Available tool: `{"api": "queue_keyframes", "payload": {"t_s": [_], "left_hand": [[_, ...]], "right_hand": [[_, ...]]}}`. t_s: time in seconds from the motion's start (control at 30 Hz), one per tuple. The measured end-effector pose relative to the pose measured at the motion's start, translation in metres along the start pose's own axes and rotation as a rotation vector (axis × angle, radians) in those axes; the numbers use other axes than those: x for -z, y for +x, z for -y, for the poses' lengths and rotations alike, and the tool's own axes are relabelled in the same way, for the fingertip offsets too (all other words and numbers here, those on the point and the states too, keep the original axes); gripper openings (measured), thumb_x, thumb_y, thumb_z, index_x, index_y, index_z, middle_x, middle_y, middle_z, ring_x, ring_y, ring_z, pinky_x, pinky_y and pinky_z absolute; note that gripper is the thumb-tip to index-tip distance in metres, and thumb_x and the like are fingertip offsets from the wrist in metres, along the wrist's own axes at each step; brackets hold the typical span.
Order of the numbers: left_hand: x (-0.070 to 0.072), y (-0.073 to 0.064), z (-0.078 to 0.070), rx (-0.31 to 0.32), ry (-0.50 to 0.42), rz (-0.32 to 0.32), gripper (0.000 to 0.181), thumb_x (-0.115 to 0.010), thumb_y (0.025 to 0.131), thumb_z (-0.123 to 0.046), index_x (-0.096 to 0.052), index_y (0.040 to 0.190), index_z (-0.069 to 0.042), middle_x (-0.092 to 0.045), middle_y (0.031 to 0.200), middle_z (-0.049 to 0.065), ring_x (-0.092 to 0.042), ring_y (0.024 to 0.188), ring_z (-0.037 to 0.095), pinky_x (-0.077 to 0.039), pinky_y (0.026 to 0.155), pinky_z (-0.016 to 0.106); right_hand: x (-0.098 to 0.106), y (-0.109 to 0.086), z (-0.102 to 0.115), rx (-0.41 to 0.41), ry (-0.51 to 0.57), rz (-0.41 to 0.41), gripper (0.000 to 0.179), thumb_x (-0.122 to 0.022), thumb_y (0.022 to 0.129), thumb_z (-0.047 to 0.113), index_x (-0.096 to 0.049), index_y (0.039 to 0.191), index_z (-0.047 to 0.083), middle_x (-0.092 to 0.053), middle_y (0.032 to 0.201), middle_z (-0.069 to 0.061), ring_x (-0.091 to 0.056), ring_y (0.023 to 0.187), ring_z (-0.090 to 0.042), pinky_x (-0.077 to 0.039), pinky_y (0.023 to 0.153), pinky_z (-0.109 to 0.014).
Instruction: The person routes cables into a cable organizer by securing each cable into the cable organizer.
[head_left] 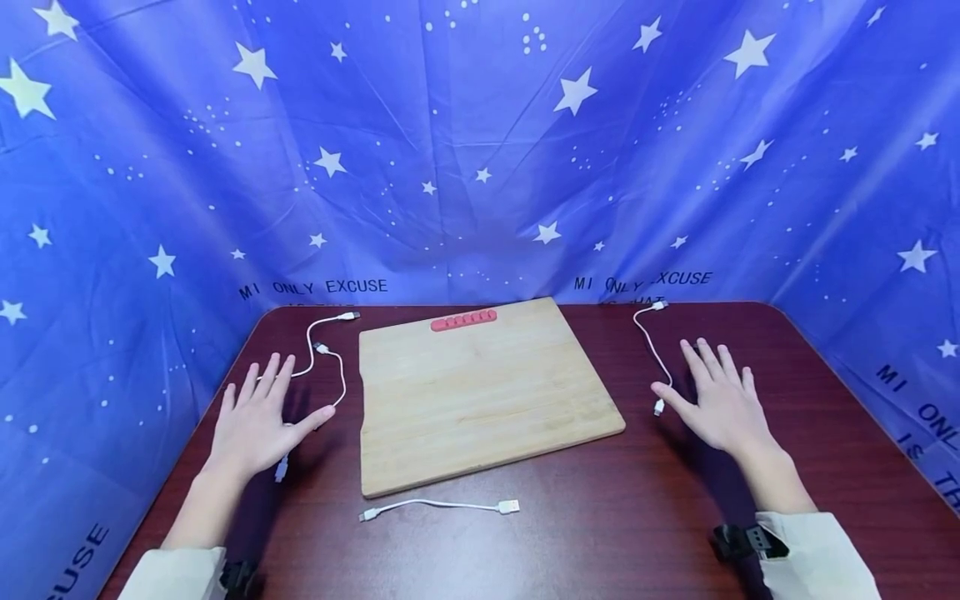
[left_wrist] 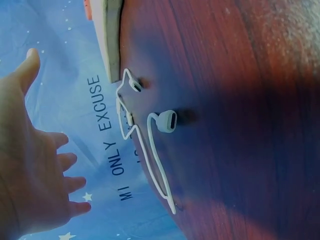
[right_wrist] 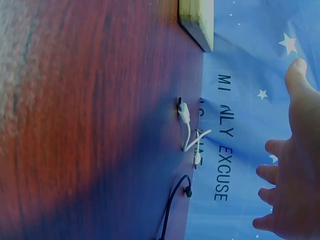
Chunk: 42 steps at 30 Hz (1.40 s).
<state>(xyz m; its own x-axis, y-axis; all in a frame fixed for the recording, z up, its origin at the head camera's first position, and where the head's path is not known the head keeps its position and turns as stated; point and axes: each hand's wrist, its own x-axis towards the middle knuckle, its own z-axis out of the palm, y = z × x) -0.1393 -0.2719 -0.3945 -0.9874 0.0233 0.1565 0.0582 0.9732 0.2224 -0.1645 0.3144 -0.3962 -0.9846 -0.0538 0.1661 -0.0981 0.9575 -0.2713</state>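
My left hand hovers palm down over the table's left side, fingers spread, holding nothing. Beneath and beside it lie two white USB cables; one cable bends past the thumb, and the other's plug shows in the left wrist view. My right hand is likewise spread and holds nothing. Left of its thumb runs another white USB cable. A black cable shows in the right wrist view, mostly hidden by the hand from above. Between the hands lies a wooden board with a red ridged strip along its far edge.
A short white USB cable lies in front of the board on the dark red wooden table. Blue star-printed cloth hangs behind the table and along both sides. Dark straps circle both wrists.
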Motion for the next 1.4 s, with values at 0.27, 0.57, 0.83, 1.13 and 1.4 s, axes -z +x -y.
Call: {"api": "queue_keyframes", "payload": {"t_s": [0.27,0.57,0.83,1.13,1.4], "left_hand": [[-0.001,-0.001,-0.002,0.004,-0.005,0.019,0.101,-0.050,0.083,-0.072,-0.019,0.153,-0.006,-0.019,0.158,0.025,-0.016,0.144,0.049,-0.010,0.112,0.071],[-0.004,-0.003,-0.005,-0.004,-0.014,0.031,0.101,-0.052,0.082,-0.071,-0.021,0.152,-0.006,-0.022,0.156,0.028,-0.021,0.142,0.049,-0.015,0.112,0.068],[-0.006,-0.005,-0.010,-0.018,-0.008,0.036,0.100,-0.052,0.082,-0.071,-0.021,0.153,-0.007,-0.024,0.156,0.026,-0.022,0.143,0.047,-0.013,0.115,0.066],[-0.011,-0.004,-0.015,-0.047,-0.006,0.034,0.101,-0.054,0.081,-0.070,-0.023,0.152,-0.007,-0.026,0.155,0.026,-0.023,0.144,0.046,-0.015,0.113,0.068],[-0.013,-0.003,-0.020,-0.066,-0.003,0.050,0.100,-0.054,0.081,-0.070,-0.025,0.151,-0.004,-0.026,0.156,0.025,-0.023,0.144,0.044,-0.018,0.114,0.066]], "right_hand": [[-0.002,0.002,0.004,0.016,-0.004,0.020,0.086,-0.047,0.092,0.061,-0.019,0.153,0.007,-0.023,0.154,-0.030,-0.013,0.144,-0.051,-0.012,0.106,-0.077],[-0.010,-0.002,0.008,0.028,-0.007,0.056,0.084,-0.047,0.092,0.060,-0.025,0.151,0.004,-0.026,0.153,-0.030,-0.018,0.142,-0.052,-0.019,0.106,-0.075],[-0.016,-0.004,0.009,0.033,-0.001,0.090,0.083,-0.047,0.092,0.060,-0.028,0.149,0.003,-0.027,0.152,-0.031,-0.019,0.142,-0.052,-0.019,0.106,-0.074],[-0.017,-0.002,0.016,0.040,0.006,0.110,0.084,-0.048,0.091,0.061,-0.030,0.149,0.003,-0.027,0.153,-0.029,-0.018,0.144,-0.048,-0.018,0.109,-0.072],[-0.018,0.001,0.020,0.066,-0.003,0.100,0.083,-0.049,0.091,0.061,-0.032,0.148,0.003,-0.029,0.153,-0.028,-0.021,0.142,-0.049,-0.020,0.109,-0.072]]}}
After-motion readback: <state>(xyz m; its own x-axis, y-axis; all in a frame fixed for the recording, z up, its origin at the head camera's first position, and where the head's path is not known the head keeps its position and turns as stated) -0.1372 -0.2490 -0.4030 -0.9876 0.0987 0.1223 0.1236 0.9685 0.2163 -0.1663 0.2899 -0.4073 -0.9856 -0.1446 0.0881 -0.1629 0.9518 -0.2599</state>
